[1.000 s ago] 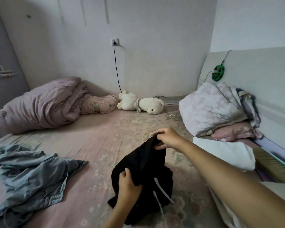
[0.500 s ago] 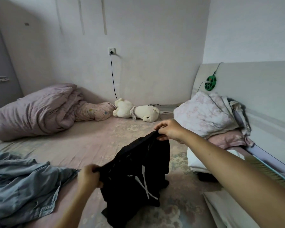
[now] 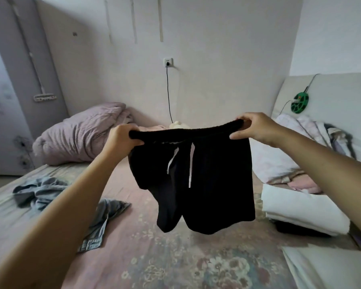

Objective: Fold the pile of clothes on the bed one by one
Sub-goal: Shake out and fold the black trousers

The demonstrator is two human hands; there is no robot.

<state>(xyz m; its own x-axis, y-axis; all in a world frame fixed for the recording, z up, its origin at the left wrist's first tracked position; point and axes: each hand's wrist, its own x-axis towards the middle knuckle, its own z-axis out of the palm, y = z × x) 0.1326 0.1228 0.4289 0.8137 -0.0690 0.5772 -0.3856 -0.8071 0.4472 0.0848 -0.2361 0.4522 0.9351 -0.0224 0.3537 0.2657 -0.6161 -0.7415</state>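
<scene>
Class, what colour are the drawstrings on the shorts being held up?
White, against the black shorts; drawstrings show best in the head view.

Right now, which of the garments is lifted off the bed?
The black drawstring shorts, held up by the waistband between left hand and right hand. The blue-grey denim garment lies crumpled on the bed.

Left hand (image 3: 123,136): raised, arm extended, fingers curled in a grip.
Right hand (image 3: 256,127): raised level, arm extended, fingers pinching.
</scene>
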